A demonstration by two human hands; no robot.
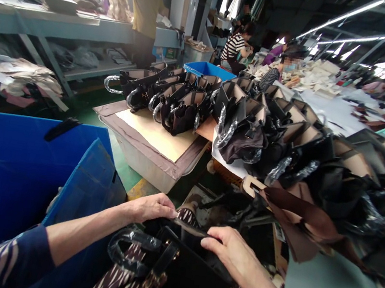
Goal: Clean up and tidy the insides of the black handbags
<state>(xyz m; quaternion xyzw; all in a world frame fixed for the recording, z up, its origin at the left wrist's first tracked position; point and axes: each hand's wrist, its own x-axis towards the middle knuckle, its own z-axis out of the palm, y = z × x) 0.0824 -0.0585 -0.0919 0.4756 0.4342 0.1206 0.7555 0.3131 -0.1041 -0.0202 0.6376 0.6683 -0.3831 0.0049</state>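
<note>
Head view: a blue crate [8,173] fills the lower left, its open top facing up and a black strap over its far rim. On the right, a heap of dark bags [321,159] with tan linings slopes away, several handles wrapped in clear film. Between them stands a low desk [159,170] with a pale board [157,133] lying on its near left part. A row of small black bags [180,103] stands along its far edge, mouths open.

At the bottom centre, a black bag [190,270] lies on the person's lap, on patterned cloth, just right of the crate's near corner. Its film-wrapped handle [128,246] loops out to the left, and a strap with a brass buckle [157,274] hangs down its front.

The left hand [151,208] rests at the bag's top left edge, fingers [168,204] curled tight and pinching the rim. The right hand [233,257] lies on the top right edge, fingers [212,239] bent down over the rim and gripping it.

Other people work at far tables behind.
</note>
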